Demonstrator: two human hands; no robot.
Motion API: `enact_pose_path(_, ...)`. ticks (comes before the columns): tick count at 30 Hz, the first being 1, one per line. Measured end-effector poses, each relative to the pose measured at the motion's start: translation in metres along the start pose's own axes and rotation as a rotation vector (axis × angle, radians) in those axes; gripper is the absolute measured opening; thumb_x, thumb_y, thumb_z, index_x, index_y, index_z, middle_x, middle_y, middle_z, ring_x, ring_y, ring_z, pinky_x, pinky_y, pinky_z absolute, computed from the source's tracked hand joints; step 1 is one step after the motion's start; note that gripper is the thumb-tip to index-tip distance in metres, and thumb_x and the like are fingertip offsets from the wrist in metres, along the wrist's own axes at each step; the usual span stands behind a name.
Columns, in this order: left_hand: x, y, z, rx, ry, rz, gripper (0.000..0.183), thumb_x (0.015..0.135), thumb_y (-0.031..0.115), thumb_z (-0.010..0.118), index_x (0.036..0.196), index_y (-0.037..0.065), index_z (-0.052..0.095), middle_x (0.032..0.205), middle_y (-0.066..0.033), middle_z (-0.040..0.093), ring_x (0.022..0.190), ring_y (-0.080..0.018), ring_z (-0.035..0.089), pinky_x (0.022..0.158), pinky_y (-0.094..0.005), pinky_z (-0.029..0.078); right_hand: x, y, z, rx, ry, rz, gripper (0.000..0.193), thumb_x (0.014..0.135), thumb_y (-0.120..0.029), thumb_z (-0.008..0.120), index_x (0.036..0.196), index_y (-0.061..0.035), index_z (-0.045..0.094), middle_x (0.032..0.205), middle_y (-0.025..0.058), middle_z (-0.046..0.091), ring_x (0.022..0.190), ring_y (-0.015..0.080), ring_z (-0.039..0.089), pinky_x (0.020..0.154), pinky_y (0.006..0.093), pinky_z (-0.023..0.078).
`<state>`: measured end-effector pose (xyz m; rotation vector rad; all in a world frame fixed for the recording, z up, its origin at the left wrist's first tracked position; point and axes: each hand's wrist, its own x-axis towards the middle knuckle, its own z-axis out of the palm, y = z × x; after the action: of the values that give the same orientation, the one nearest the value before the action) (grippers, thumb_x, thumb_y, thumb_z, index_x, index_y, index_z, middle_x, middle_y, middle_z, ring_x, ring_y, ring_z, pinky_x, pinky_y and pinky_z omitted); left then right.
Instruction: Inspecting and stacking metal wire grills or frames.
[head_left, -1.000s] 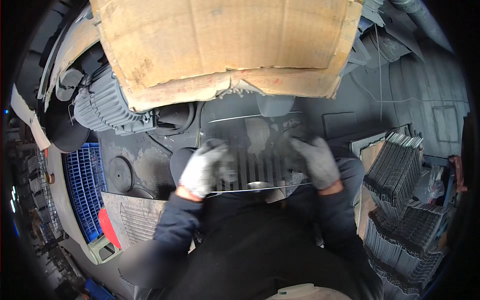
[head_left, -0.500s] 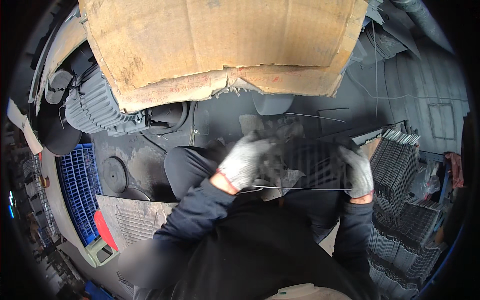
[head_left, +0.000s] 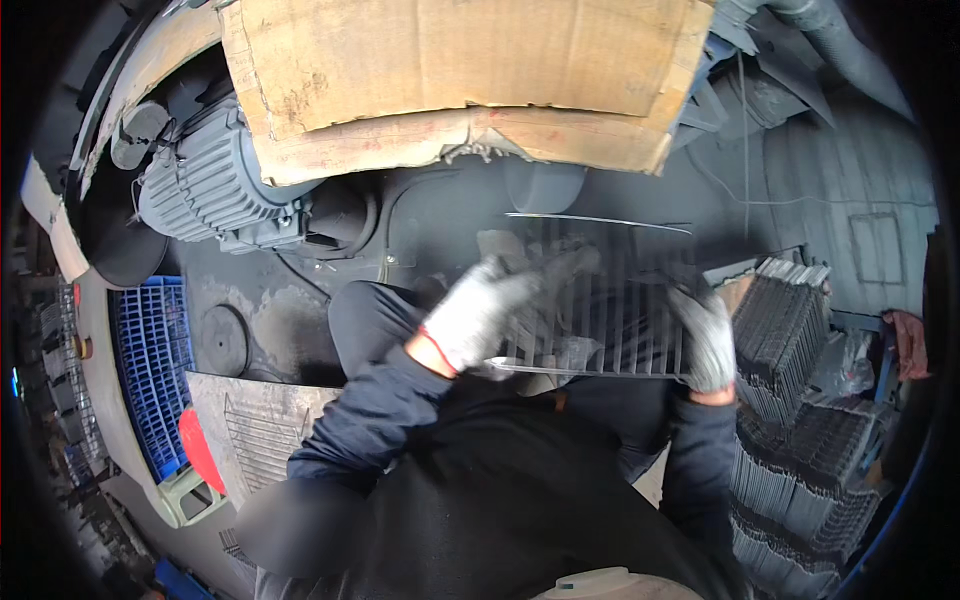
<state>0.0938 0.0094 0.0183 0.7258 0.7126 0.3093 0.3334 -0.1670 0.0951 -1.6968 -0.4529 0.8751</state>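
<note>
In front of my lap is a dark wire rack point(head_left: 610, 310) with thin parallel bars, blurred by motion. Its far and near edge wires show as bright lines. My left hand point(head_left: 473, 315), in a whitish work glove with a red cuff, is at the rack's left side, with darkened fingers smeared across the bars. On the opposite side my right hand point(head_left: 708, 338), gloved alike, has its fingers closed around the right edge. Tall stacks of similar wire racks point(head_left: 785, 325) stand close beyond my right hand.
A torn cardboard sheet point(head_left: 470, 70) overhangs the far side. Beyond my left hand sits a finned electric motor point(head_left: 215, 185). Farther left are a blue plastic crate point(head_left: 158, 365), a red round-edged thing point(head_left: 200, 450) and a flat metal plate point(head_left: 275, 430). More stacked racks point(head_left: 810, 470) lie low right.
The rack's far edge wire now shows fully. Both hands and the rack have shifted slightly left and remain together. The cardboard sits higher in the picture as the view has moved.
</note>
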Motion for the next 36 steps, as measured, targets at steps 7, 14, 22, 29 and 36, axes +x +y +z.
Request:
enact_pose_path(7, -0.046, -0.021, 0.038, 0.259, -0.179, 0.108, 0.027, 0.108, 0.007, 0.062, 0.133, -0.002, 0.055, 0.117, -0.0116, 0.070, 0.096, -0.0142, 0.069, 0.080, -0.0311, 0.061, -0.072, 0.008, -0.061, 0.089, 0.015, -0.086, 0.038, 0.100, 0.009, 0.061, 0.137, 0.0011, 0.060, 0.110, 0.0072, 0.072, 0.091, 0.0130, 0.069, 0.085, 0.0275, 0.057)
enact_pose_path(14, -0.073, -0.021, 0.006, 0.325, 0.126, 0.308, 0.011, 0.104, 0.003, 0.067, 0.111, 0.001, 0.060, 0.094, -0.0028, 0.067, 0.086, -0.0107, 0.064, 0.082, -0.0278, 0.055, -0.040, 0.074, -0.001, 0.217, -0.064, -0.138, 0.024, 0.104, 0.004, 0.063, 0.127, -0.0029, 0.066, 0.105, 0.0054, 0.074, 0.090, 0.0163, 0.071, 0.083, 0.0304, 0.060)
enact_pose_path(22, -0.023, -0.038, -0.013, 0.486, 0.311, 0.434, 0.031, 0.099, 0.018, 0.078, 0.117, -0.004, 0.066, 0.097, -0.0107, 0.076, 0.089, -0.0178, 0.070, 0.082, -0.0343, 0.056, 0.006, 0.085, 0.025, 0.277, 0.000, -0.096, 0.024, 0.103, -0.004, 0.072, 0.127, -0.0030, 0.070, 0.112, 0.0016, 0.076, 0.096, 0.0092, 0.069, 0.083, 0.0261, 0.057)
enact_pose_path(29, 0.014, -0.040, -0.009, 0.540, 0.281, 0.394, 0.034, 0.099, 0.021, 0.079, 0.119, -0.002, 0.065, 0.104, -0.0170, 0.077, 0.095, -0.0265, 0.073, 0.087, -0.0389, 0.057, 0.025, 0.088, 0.008, 0.187, 0.067, 0.032, 0.027, 0.103, -0.003, 0.070, 0.130, -0.0040, 0.070, 0.109, 0.0022, 0.076, 0.090, 0.0108, 0.070, 0.081, 0.0265, 0.058)
enact_pose_path(36, -0.018, -0.031, -0.079, 0.378, 0.441, 0.364, 0.025, 0.102, 0.019, 0.077, 0.112, -0.001, 0.064, 0.096, -0.0072, 0.073, 0.086, -0.0131, 0.065, 0.079, -0.0309, 0.054, 0.042, 0.088, 0.097, 0.279, -0.140, -0.027, 0.025, 0.103, -0.003, 0.072, 0.128, -0.0028, 0.070, 0.114, 0.0035, 0.076, 0.095, 0.0118, 0.070, 0.084, 0.0278, 0.058)
